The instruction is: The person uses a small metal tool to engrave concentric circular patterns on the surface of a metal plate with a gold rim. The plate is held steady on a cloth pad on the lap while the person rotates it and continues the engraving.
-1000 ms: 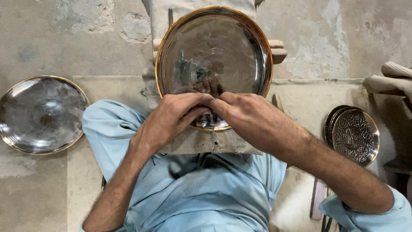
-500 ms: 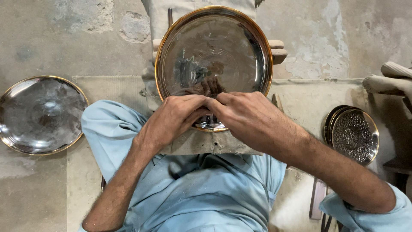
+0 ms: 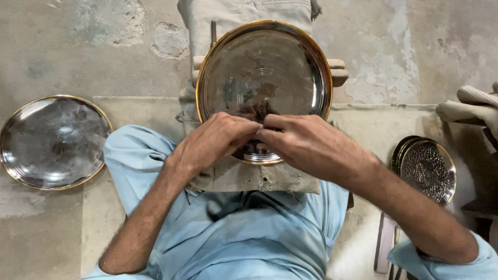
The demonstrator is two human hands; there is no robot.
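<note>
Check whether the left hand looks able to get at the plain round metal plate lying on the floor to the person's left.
Probably yes. The left hand rests on the gold-rimmed round metal plate in front, and the plain plate lies uncovered beside the left knee, with only bare floor and mat between. A sideways stretch seems enough.

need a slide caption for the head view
Both hands, left hand and right hand, meet on a gold-rimmed metal plate propped before a seated person.
</note>
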